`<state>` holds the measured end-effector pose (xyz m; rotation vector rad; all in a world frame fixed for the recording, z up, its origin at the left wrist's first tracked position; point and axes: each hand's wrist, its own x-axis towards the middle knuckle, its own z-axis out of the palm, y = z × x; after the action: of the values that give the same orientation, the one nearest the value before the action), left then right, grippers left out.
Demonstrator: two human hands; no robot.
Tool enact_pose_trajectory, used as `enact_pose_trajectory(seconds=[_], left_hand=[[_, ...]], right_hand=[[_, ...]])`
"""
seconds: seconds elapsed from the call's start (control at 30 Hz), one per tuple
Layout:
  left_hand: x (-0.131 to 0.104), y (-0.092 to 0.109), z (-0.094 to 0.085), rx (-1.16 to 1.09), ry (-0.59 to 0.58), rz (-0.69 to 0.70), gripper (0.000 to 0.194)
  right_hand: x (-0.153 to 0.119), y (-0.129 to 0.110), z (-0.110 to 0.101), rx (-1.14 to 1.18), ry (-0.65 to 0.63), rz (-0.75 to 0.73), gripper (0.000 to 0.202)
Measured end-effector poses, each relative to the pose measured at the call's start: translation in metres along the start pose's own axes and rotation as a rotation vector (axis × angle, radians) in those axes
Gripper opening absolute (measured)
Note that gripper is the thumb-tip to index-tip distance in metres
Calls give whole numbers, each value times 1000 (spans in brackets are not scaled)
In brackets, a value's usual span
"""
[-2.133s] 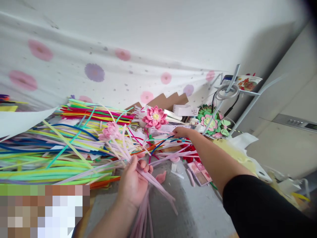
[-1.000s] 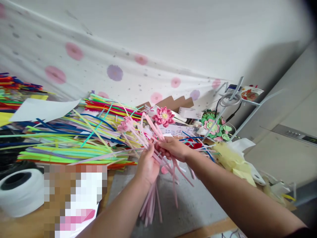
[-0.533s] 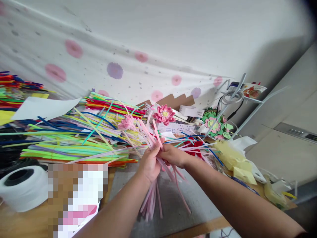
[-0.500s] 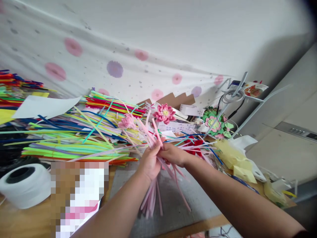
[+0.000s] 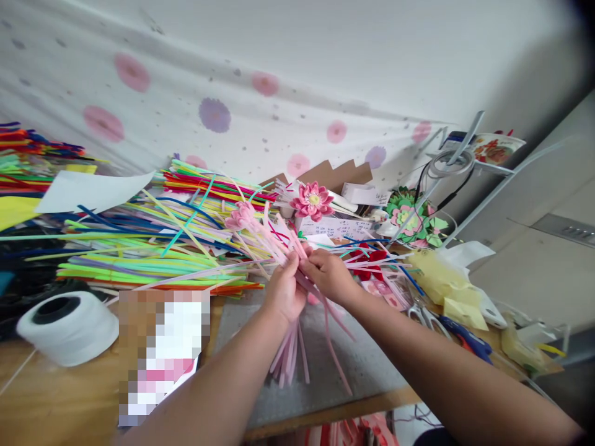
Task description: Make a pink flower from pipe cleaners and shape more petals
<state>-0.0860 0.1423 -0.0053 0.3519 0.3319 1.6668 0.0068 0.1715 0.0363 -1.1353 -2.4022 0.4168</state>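
A bunch of pale pink pipe cleaners [image 5: 290, 350] runs through both fists, its ends splaying below over a grey mat [image 5: 362, 371]. My left hand [image 5: 284, 290] is wrapped round the bunch from the left. Close against it, my right hand [image 5: 328, 272] pinches the pink stems from the right; its fingertips are partly hidden. Just beyond the hands, a light pink pipe-cleaner flower [image 5: 240, 215] shows at upper left. A darker pink flower with a yellow centre [image 5: 315, 199] stands behind.
Heaps of coloured pipe cleaners [image 5: 139, 263] lie to the left and behind. A white thread spool [image 5: 81, 331] stands at left. Scissors [image 5: 425, 317], blue-handled pliers [image 5: 465, 337] and yellow packaging [image 5: 441, 282] lie at right. A metal stand [image 5: 465, 139] with cable rises behind them.
The view has shifted, so the table's front edge and the scissors show more. Both hands still grip the pink bunch; the right hand's fingers have moved slightly along it.
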Motion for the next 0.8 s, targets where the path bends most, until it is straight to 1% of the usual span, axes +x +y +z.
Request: enact_pose_trajectory(seconds=[0.1, 0.2, 0.3, 0.4, 0.5, 0.57, 0.63, 0.7, 0.77, 0.8], left_hand=[[-3, -3, 1, 22, -1, -30, 22], [-9, -5, 5, 56, -33, -68, 25], [-16, -7, 12, 83, -69, -71, 22], [-26, -10, 25, 105, -96, -83, 21], [-38, -9, 36, 140, -107, -159, 20], [-46, -1, 40, 190, -88, -184, 19], [-50, 15, 40, 267, -62, -113, 21], [-53, 33, 39, 362, 13, 0, 20], [-58, 44, 39, 494, 121, 49, 20], [-63, 45, 40, 582, 159, 31, 20]], right_hand=[[-1, -3, -4, -132, -69, -30, 24], [-7, -6, -13, -203, -107, -51, 24], [-20, -6, -27, -221, -117, -120, 25], [-38, -6, -42, -195, -86, -160, 29], [-55, -5, -53, -66, -27, -74, 33], [-64, -3, -58, 74, 60, -2, 34], [-71, 3, -63, 226, 184, 54, 36], [-75, 10, -66, 367, 282, 82, 37], [-80, 17, -67, 515, 320, 84, 37], [-82, 19, -65, 592, 318, 83, 37]])
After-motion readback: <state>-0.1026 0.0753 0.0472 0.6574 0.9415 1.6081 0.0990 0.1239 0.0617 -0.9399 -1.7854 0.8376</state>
